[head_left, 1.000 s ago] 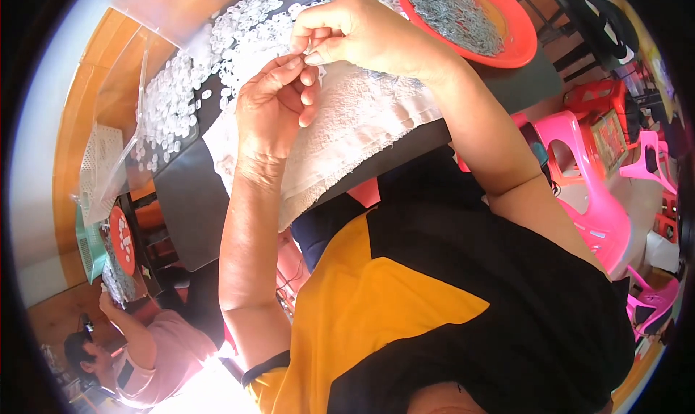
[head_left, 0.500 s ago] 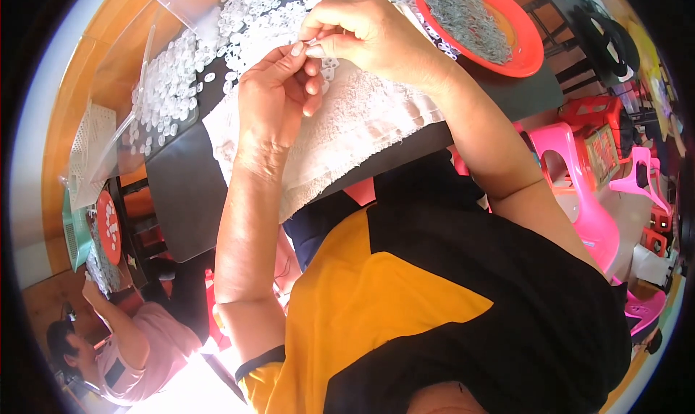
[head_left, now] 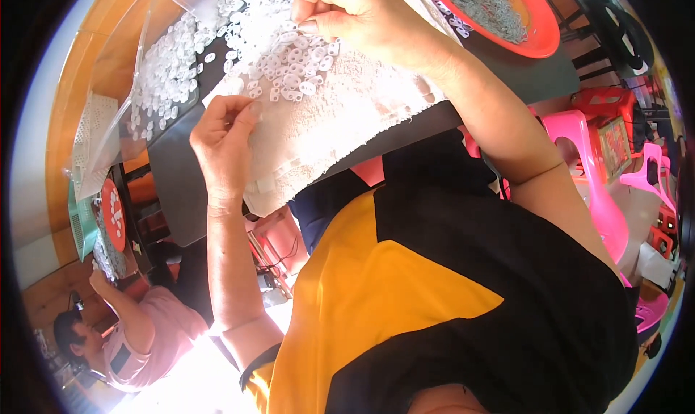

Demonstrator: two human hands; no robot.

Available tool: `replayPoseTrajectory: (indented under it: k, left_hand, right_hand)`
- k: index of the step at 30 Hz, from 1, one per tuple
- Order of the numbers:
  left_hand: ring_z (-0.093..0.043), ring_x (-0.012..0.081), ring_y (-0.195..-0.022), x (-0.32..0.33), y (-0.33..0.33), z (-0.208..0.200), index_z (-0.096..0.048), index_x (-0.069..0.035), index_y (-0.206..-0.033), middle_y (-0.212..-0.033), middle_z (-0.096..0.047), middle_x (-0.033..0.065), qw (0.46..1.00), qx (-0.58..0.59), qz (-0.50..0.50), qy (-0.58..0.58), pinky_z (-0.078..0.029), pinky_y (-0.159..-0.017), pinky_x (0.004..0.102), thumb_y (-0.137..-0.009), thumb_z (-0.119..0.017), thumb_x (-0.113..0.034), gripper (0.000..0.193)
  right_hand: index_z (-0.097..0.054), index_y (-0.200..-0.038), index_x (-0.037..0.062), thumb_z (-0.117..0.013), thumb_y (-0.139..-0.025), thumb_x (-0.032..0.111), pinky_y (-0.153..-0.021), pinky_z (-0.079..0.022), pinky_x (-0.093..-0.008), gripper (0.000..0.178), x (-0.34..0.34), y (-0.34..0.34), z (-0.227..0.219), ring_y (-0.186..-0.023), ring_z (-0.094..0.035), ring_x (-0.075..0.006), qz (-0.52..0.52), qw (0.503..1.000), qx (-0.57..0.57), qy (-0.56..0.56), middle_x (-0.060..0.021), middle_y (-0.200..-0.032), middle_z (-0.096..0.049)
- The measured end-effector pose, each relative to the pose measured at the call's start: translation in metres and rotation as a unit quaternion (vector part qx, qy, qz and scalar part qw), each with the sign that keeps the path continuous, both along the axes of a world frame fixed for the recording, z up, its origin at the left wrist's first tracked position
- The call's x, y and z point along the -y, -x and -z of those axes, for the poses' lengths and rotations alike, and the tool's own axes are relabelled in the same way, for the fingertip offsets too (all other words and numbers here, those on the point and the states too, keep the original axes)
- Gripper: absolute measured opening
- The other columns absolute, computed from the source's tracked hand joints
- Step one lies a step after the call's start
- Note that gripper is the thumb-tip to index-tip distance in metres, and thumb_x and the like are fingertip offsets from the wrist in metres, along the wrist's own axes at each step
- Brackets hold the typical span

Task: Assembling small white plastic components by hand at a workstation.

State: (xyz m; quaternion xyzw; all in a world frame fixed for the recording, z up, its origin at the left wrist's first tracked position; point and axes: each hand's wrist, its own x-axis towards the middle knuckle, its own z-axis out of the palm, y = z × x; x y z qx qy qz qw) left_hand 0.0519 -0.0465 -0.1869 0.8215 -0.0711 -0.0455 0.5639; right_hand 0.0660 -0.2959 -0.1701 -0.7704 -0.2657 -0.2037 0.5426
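A cream towel [head_left: 347, 124] lies on the dark table. Small white oval plastic pieces with holes [head_left: 293, 73] are heaped on its far part. At the towel's left edge is my left hand [head_left: 224, 142], thumb and fingers closed together; whatever they may hold is hidden. My right hand [head_left: 369, 23] hovers over the far side of the heap, thumb and forefinger drawn together in a pinch. Anything between those fingertips is too small to make out.
More white pieces [head_left: 170, 70] spread at the table's far left beside a clear plastic panel. A red plate [head_left: 544, 34] of thin grey metal parts stands at the far right. Pink stools [head_left: 590, 175] are on the right. Another person [head_left: 152, 334] sits at the lower left.
My hands were together, pinching something small between their fingertips. They have parted: the left has moved left and nearer me, the right slightly farther away, uncovering the heap on the towel.
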Motion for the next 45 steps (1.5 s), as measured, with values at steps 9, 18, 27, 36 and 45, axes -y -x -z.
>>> replayPoseTrajectory:
  k: [9,18,27,36,45]
  left_hand:
    - [-0.055,0.0136,-0.069,0.026,-0.005,0.001,-0.064,0.001,-0.09,-0.078,-0.057,0.0046,0.93,0.284,0.167,-0.163,-0.044,-0.065,0.0244,-0.081,-0.066,0.005,0.009]
    - [-0.059,0.0204,-0.068,0.03,-0.006,0.0,-0.064,-0.003,-0.089,-0.077,-0.059,0.0066,0.905,0.292,0.185,-0.247,-0.048,-0.063,0.0306,-0.079,-0.067,0.001,0.011]
    - [-0.057,0.0144,-0.059,0.049,-0.013,-0.021,-0.062,0.008,-0.093,-0.078,-0.064,0.0112,0.95,-0.119,0.073,0.278,-0.042,-0.049,0.0246,-0.086,-0.066,-0.001,0.011]
    - [-0.06,0.016,-0.06,0.064,-0.022,-0.024,-0.061,0.007,-0.096,-0.08,-0.065,0.0131,0.934,-0.135,0.095,0.316,-0.044,-0.047,0.0262,-0.087,-0.064,-0.001,0.012]
    - [-0.059,0.0162,-0.059,0.06,-0.031,-0.01,-0.06,0.006,-0.096,-0.078,-0.065,0.0125,0.946,-0.092,0.129,0.284,-0.044,-0.047,0.0258,-0.09,-0.063,-0.004,0.011]
  right_hand:
    - [-0.055,-0.09,-0.0025,-0.062,-0.085,0.0,-0.063,-0.049,-0.0333,0.009,-0.007,0.002,0.006,-0.07,-0.062,-0.0222,-0.008,0.999,-0.025,0.036,-0.0128,-0.076,-0.063]
    - [-0.063,-0.086,0.0038,-0.065,-0.082,0.008,-0.063,-0.05,-0.0345,0.005,-0.003,-0.002,0.017,-0.069,-0.066,-0.0234,0.028,0.993,0.042,0.103,-0.0086,-0.074,-0.067]
    - [-0.06,-0.093,0.0012,-0.062,-0.092,0.008,-0.066,-0.049,-0.0244,0.007,-0.008,0.01,0.006,-0.072,-0.059,-0.0087,-0.018,0.999,-0.043,0.012,-0.0021,-0.077,-0.061]
    - [-0.059,-0.093,0.0016,-0.061,-0.093,0.006,-0.066,-0.049,-0.023,0.005,-0.01,0.007,0.009,-0.073,-0.058,-0.0077,-0.031,0.995,-0.069,-0.07,-0.0015,-0.081,-0.061]
    - [-0.06,-0.094,0.001,-0.06,-0.092,0.003,-0.066,-0.049,-0.0228,0.002,-0.016,0.001,0.016,-0.074,-0.057,-0.0074,-0.012,0.995,-0.081,-0.058,0.0003,-0.08,-0.06]
